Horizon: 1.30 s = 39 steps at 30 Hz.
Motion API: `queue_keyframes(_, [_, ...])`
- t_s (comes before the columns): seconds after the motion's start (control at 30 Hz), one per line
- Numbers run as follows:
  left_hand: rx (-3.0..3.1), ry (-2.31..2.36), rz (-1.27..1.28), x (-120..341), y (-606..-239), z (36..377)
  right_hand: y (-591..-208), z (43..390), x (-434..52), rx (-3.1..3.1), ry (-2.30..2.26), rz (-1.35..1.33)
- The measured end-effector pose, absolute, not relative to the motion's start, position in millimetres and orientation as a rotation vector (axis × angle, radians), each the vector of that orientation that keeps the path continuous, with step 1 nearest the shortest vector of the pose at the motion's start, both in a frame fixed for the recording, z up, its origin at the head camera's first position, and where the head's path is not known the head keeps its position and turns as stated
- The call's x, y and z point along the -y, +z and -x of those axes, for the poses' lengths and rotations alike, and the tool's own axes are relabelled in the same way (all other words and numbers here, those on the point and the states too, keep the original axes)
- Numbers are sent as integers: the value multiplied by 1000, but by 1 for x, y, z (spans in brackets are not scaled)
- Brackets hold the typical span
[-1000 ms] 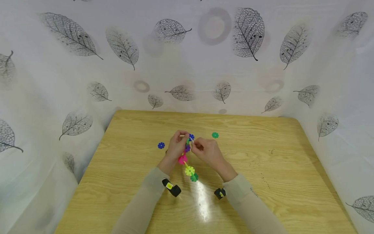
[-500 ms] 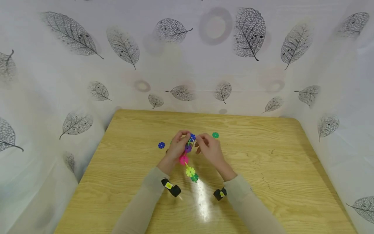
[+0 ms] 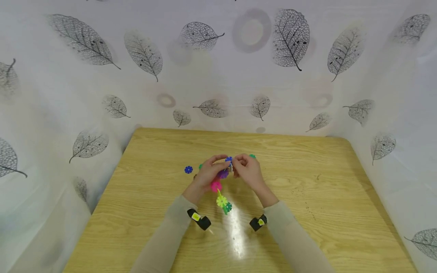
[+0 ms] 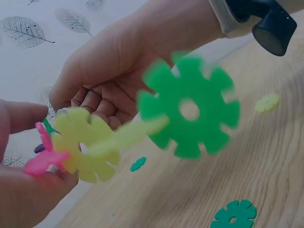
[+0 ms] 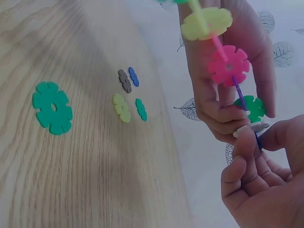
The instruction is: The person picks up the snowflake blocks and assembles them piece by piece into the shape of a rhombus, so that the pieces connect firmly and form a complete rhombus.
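Note:
A chain of slotted plastic discs [image 3: 221,189] hangs over the wooden table [image 3: 307,197]. From the far end it runs blue, purple, pink [image 3: 216,185], yellow [image 3: 221,200] and green [image 3: 227,207]. My left hand [image 3: 218,167] grips its upper part, fingers curled round the pink disc [image 5: 228,65] and a green disc [image 5: 254,108]. My right hand [image 3: 237,163] pinches a small white disc [image 5: 251,128] against the chain's top end. In the left wrist view the green end disc [image 4: 190,109] and yellow disc [image 4: 85,149] dangle blurred.
Loose discs lie on the table: a blue one [image 3: 188,169] left of my hands, a green one [image 3: 252,156] just behind my right hand, and teal [image 5: 52,108], yellow [image 5: 121,107], green and dark ones in the right wrist view. Leaf-patterned cloth walls [image 3: 211,76] enclose three sides.
Both hands shifted slightly right and away from me. My right hand rose from the chain's middle to its top end, and the lower discs swung a little.

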<state>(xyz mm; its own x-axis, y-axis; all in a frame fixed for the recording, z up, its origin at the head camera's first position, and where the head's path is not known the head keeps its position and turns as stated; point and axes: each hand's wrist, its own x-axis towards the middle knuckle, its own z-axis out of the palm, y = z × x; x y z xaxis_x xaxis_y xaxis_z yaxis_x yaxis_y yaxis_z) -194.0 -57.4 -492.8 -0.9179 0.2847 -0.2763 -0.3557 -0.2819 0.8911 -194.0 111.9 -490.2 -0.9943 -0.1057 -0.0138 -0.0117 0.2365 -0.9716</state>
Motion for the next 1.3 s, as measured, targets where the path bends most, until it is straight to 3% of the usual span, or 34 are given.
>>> queue_keyframes(0.8, [-1895,2020,-161,59,-492,189,-493,194,-126,-2353,-1783,199])
queue_keyframes(1.3, [-1895,2024,-69,59,-490,192,-498,183,-126,-2771,-1510,778])
